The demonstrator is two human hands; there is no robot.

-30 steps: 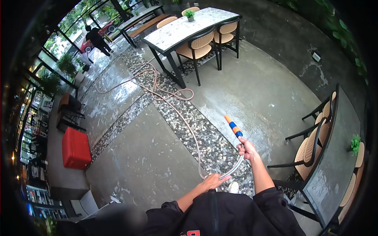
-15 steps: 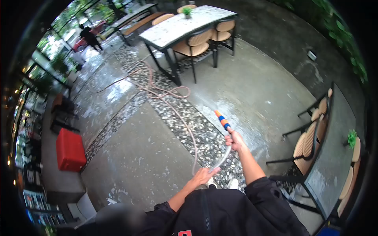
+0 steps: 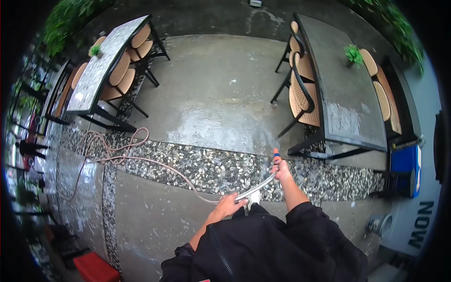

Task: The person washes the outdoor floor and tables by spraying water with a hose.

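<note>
My right hand grips an orange and blue hose nozzle, its tip pointed ahead toward the near leg of the right-hand table. Faint spray shows beyond the tip. From the nozzle a clear hose curves back to my left hand, whose fingers are wrapped round it in front of my body. Past the left hand the hose runs off to the left over a pebble strip and lies there in loose loops. Wet concrete shines in front of me.
A dark table with woven chairs stands at the right, a pale speckled table at the left. Further items are a blue box, a metal bucket and a red box. Someone in dark clothes is far left.
My view has turned right, bringing the right-hand table ahead. The nozzle now points toward that table's legs instead of the open concrete. Both hands keep their hold.
</note>
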